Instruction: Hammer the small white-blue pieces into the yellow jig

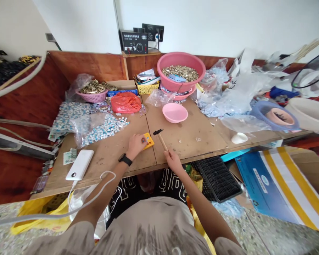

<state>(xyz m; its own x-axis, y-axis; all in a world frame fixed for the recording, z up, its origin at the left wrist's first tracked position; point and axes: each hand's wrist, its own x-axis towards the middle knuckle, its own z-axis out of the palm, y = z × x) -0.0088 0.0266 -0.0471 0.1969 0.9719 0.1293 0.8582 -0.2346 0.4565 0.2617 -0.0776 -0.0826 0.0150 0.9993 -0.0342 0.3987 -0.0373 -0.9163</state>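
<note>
My right hand (173, 160) is wrapped round the wooden handle of a small hammer (163, 141). The hammer's black head points up and away from me, above the cardboard-covered bench (191, 141). My left hand (136, 146), with a black watch on the wrist, rests at a flat yellow plastic block (148, 141) with small cut-outs. Its thumb and fingers come together over the block's left side; whatever small piece is between them is too small to make out. Beyond both hands stands a pink bowl (174, 113).
A white power bank (80, 164) with a cable lies left. Small blue-and-white pieces (106, 129) spill beside a red bag (126, 102). Behind are a pink basin (181, 56) of metal parts and a black power supply (135, 41). Plastic bags (236, 92) crowd the right.
</note>
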